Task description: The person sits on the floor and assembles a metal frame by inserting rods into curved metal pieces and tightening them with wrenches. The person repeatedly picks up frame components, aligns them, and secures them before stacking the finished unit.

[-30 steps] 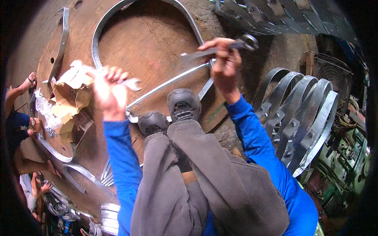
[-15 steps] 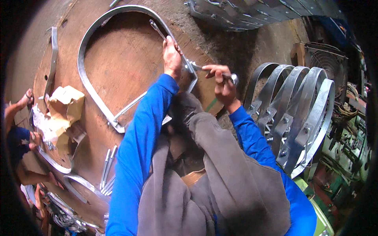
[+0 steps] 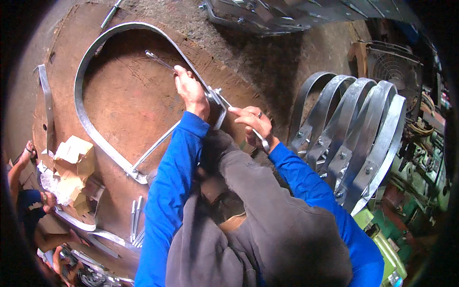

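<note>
A large teardrop-shaped galvanized metal band [image 3: 106,140] lies on the brown board, with a thin rod [image 3: 158,143] crossing its narrow end. My left hand [image 3: 192,97] is closed round a wrench [image 3: 159,60], whose far end sticks out inside the loop. That hand is beside the bolted joint [image 3: 215,93] on the band's right side; its fingers hide the wrench's near end. My right hand [image 3: 254,122] pinches a second wrench [image 3: 260,138] just right of the joint. This wrench slants from the bolt down toward my right wrist.
Several finished-looking bands [image 3: 354,138] stand in a row at right. Left are a torn cardboard box [image 3: 76,165], loose rods [image 3: 136,217] and a bent metal strip [image 3: 47,105]. Another person's hand [image 3: 27,153] shows at the left edge. More metalwork [image 3: 287,16] stands at the top.
The right wrench has swung, its handle end now nearer to me, and my right hand has come lower. The band and left hand appear shifted left and down as the view moved.
</note>
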Demonstrator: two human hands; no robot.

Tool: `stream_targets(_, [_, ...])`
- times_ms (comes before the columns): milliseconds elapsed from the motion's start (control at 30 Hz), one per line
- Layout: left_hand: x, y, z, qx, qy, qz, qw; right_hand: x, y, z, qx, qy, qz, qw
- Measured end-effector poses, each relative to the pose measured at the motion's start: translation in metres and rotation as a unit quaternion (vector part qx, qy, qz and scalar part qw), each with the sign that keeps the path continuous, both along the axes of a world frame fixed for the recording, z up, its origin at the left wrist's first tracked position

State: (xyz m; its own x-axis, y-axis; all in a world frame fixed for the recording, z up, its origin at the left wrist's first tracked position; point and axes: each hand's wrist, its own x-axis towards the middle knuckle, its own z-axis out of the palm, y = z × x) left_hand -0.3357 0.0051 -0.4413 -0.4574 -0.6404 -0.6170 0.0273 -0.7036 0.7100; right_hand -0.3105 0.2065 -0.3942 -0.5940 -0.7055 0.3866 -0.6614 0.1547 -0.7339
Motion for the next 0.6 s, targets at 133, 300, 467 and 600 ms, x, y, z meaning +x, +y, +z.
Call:
stream_targets(133, [0.017,0.009,0.01,-0.059,0.071,-0.034,0.995,-0.018,-0.022,0.014,0.023,0.031,-0.04,0.998])
stream_targets(300, [0.057,0.038,0.038,-0.256,0.119,-0.244,0.928,-0.051,-0.06,-0.001,-0.073,0.064,-0.043,0.994])
stream_targets(467, [0.063,0.011,0.051,-0.533,0.012,-0.336,0.776,-0.077,-0.073,-0.014,-0.117,-0.026,-0.036,0.992])
stream_targets(600, [0.073,-0.007,0.071,-0.442,0.001,-0.473,0.762,-0.073,-0.071,-0.015,-0.114,-0.057,-0.035,0.991])
